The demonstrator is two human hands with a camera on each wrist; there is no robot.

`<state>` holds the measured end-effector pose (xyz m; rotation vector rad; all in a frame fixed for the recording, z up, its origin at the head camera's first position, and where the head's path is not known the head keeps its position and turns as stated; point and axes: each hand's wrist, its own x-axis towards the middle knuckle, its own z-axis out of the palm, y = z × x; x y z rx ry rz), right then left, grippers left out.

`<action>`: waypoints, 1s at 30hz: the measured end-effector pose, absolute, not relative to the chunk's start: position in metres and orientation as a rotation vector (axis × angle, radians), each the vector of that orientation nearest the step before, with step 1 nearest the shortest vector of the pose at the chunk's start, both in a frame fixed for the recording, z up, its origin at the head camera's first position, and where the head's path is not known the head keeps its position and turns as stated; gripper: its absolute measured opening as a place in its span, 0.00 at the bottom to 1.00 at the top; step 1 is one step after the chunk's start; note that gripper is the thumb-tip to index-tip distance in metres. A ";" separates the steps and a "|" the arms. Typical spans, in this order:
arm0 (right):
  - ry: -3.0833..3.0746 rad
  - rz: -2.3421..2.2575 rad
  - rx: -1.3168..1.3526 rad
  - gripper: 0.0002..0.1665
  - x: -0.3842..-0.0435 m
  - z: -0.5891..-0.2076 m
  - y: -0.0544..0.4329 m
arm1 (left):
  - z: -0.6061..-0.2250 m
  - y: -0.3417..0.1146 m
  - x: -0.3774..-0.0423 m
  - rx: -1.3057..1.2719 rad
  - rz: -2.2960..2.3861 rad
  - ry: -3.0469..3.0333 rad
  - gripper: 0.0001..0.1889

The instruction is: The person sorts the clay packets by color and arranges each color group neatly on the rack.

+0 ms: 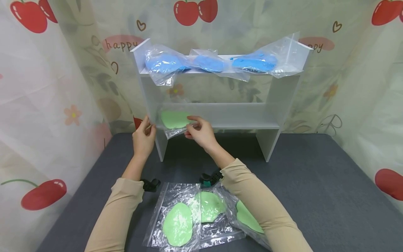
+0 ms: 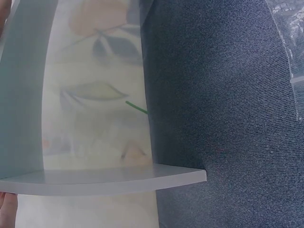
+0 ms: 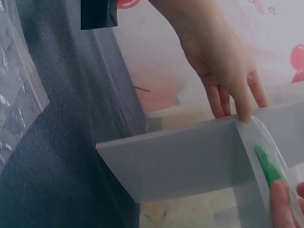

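As a person in tan sleeves (image 1: 108, 215) reaches across a dark table (image 1: 333, 196), a clear bag with a flat green piece (image 1: 174, 119) rests at the left end of the middle shelf (image 1: 240, 121), its clear edge jutting past the front. The right hand (image 1: 202, 132) pinches the bag's near right side between thumb and fingers. The left hand (image 1: 143, 140) holds the left upright of the white shelf unit (image 1: 284, 99), thumb at the front edge and fingers against the outer face, just beside the bag. From where I stand, three bags of blue material line the top shelf, one at left (image 1: 165, 63), one at centre (image 1: 208, 64) and one at right (image 1: 255, 63), their clear plastic overlapping and drooping over the front. Nearer the person, three more bags with green pieces lie on the table, the left one (image 1: 178, 224) and the middle one (image 1: 210, 207) overlapping, the right one (image 1: 248, 216) partly hidden beneath the right forearm. Black devices sit at the left wrist (image 1: 151, 185) and right wrist (image 1: 211, 178). Behind the unit hangs a pale curtain (image 1: 34, 115) printed with cherries, flowers and the word "happy".
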<state>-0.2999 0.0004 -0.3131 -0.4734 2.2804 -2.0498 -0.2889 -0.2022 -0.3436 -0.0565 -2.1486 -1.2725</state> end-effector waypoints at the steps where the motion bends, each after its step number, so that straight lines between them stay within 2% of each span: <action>1: 2.283 -2.032 -0.480 0.24 -0.299 -0.313 0.002 | -0.344 -0.202 -0.289 -0.054 -1.274 -2.150 0.27; 12: 2.286 -1.908 -0.530 0.25 -0.296 -0.316 0.019 | -0.344 -0.202 -0.289 -0.034 -1.243 -2.168 0.26; 30: 2.378 -1.631 -0.741 0.24 -0.269 -0.323 0.068 | -0.344 -0.201 -0.289 -0.043 -1.246 -2.149 0.26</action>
